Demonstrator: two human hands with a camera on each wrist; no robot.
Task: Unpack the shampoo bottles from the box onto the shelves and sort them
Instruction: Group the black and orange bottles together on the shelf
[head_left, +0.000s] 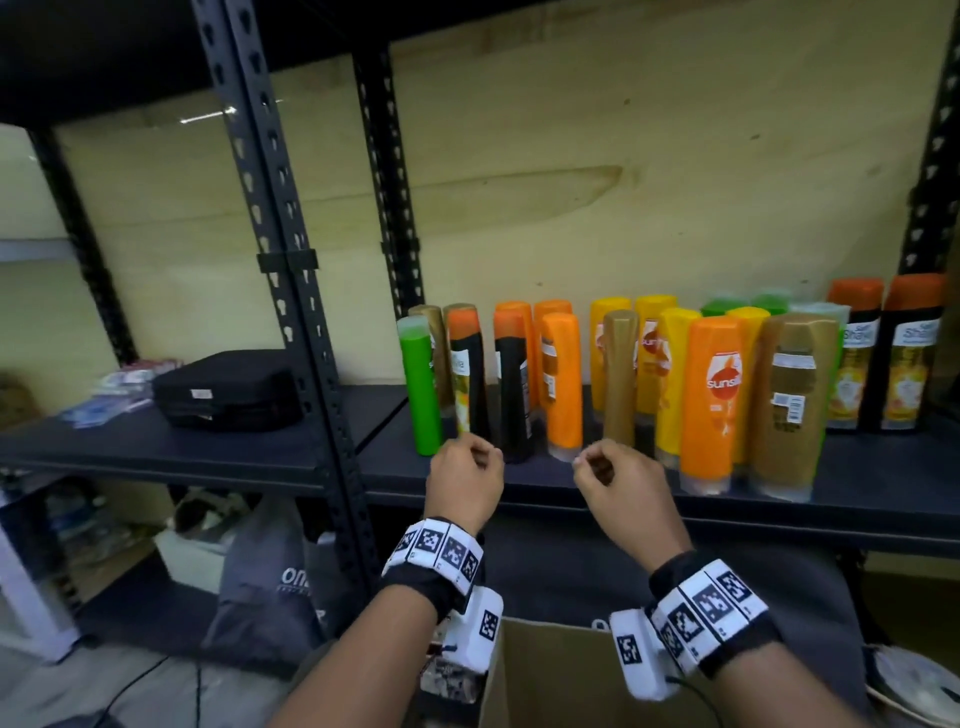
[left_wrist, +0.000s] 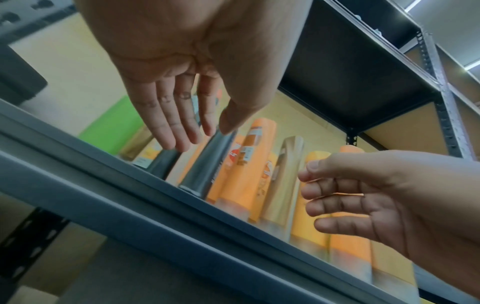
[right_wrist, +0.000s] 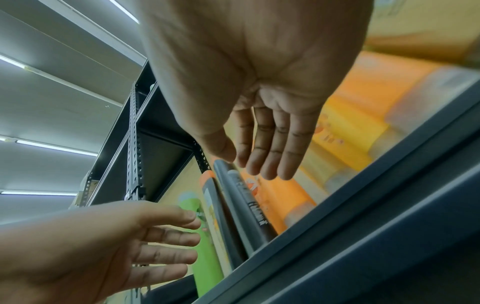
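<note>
Plastic shampoo bottles (head_left: 711, 400) stood cap-down on dark metal shelf (head_left: 857, 483), grouped loosely: orange, yellow, gold, green, black with orange ends. Roughly twenty counted, back rows partly hidden. Four black ones seen, two left, two far right. Left hand (head_left: 464, 480) and right hand (head_left: 623, 480) held just in front of shelf, fingers loosely bent, nothing gripped. Brown cardboard box (head_left: 550, 675) seen below wrists.

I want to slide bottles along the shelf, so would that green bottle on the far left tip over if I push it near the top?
Probably. The green bottle is tall and slim and stands on its narrow cap, so a high push would likely topple it. It stands close beside the gold bottle, which might catch it. Pushing low seems safer.
</note>
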